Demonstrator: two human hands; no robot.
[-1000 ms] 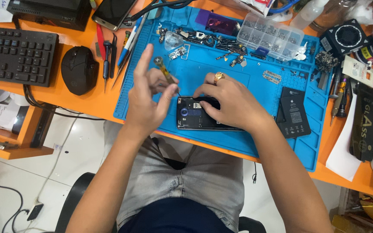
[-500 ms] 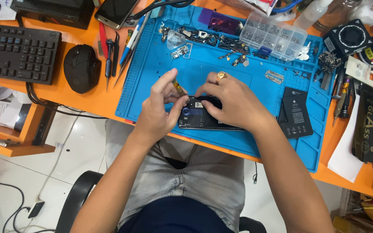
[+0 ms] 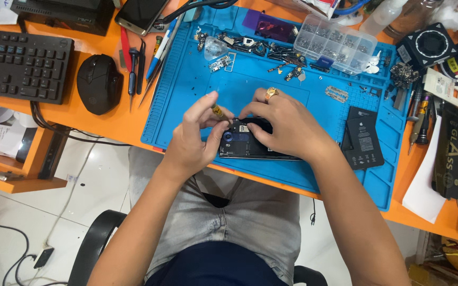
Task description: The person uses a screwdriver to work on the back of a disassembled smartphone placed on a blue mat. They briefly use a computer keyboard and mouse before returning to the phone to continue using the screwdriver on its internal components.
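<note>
Black and glassy, the opened phone (image 3: 250,140) lies flat on the blue work mat (image 3: 186,106), its long axis running across us from one hand to the other. We have our left hand (image 3: 192,140) at the phone's left end, thumb and fingers pinched narrow around a small yellow-handled screwdriver (image 3: 217,111) whose shaft slants down and to the right, into the upper left corner of the phone. The phone therefore lies just right of and below that hand's fingertips, touching them or very nearly (the tip itself is hidden). Our right hand (image 3: 287,127), with a gold ring (image 3: 270,94), is spread over the phone's middle and right part, fingers curved down onto it and pressing it to the mat; it holds nothing else. Right of that hand a black battery pack (image 3: 364,139) rests on the mat, near but apart. Beyond both hands lie loose small parts (image 3: 250,45) and a clear compartment box (image 3: 335,42). Left of the left hand, off the mat on the orange bench (image 3: 107,124), sit a black mouse (image 3: 99,82) and a keyboard (image 3: 22,63).
</note>
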